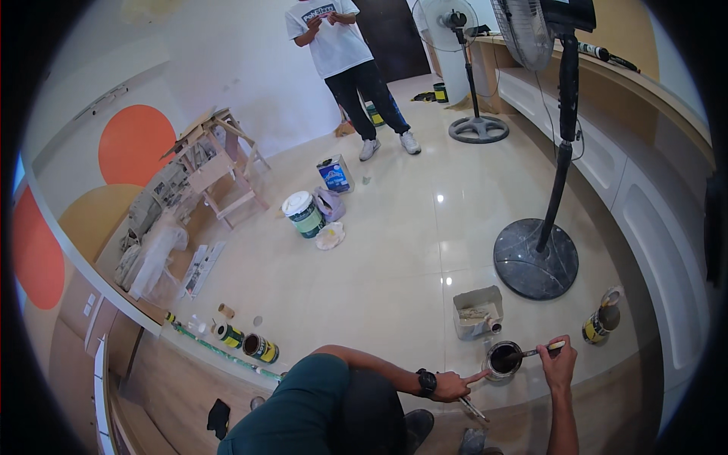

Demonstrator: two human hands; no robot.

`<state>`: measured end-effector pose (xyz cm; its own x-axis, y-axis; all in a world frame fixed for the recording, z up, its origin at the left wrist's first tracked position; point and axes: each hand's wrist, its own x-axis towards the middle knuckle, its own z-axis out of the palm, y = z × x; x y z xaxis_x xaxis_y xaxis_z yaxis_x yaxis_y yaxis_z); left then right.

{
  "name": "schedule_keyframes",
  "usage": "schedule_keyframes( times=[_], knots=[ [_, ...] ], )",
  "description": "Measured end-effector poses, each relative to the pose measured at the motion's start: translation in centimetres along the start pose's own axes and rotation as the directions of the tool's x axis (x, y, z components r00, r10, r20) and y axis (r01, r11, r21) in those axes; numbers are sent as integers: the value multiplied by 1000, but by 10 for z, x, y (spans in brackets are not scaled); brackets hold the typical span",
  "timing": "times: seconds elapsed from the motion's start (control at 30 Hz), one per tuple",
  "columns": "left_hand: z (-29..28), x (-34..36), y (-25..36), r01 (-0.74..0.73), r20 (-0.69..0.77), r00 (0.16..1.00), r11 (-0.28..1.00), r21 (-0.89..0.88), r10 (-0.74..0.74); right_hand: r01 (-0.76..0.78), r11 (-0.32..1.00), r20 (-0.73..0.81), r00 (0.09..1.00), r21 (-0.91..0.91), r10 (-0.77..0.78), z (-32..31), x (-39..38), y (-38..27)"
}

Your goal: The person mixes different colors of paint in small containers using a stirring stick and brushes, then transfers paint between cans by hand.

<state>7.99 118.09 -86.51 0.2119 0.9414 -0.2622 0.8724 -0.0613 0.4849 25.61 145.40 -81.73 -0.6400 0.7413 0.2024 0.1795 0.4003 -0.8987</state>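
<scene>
My right hand [559,364] is closed round the handle of a paintbrush [535,351]. Its dark bristle end reaches into an open can of dark paint [503,360] on the floor. On the can's left, my left hand [453,387], below a black wristwatch, stretches its index finger to the rim. Its other fingers are curled, and slim pale sticks [475,410] stick out beneath them; their kind is not clear. Just beyond the can is a grey paint tray [478,312] with a small roller [494,326] at its near corner.
An opened yellow-and-black can [601,324] stands at right, near white cabinets [652,243]. Beyond the tray is a black fan base [536,258]. More cans [261,348] line the left. Farther off are a paint bucket [303,214], a wooden stand [220,171] and a standing person [341,53].
</scene>
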Motion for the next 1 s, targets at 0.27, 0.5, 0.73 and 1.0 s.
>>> schedule_keyframes(
  times=[0.27,0.5,0.73,1.0],
  knots=[
    [5,1,-4,-5,-7,1000,1000,-18,5,-73,977,-54,995,199,85,-6,6,6],
    [5,0,-3,-1,-22,1000,999,-41,1,-310,782,146,950,540,275,11,0,9],
    [2,-2,-2,-7,-31,1000,999,-38,6,-308,868,254,942,390,221,17,-9,20],
    [1,-2,-2,2,-20,1000,1000,-24,-3,-109,978,218,974,177,69,-5,-3,-2]
  ],
)
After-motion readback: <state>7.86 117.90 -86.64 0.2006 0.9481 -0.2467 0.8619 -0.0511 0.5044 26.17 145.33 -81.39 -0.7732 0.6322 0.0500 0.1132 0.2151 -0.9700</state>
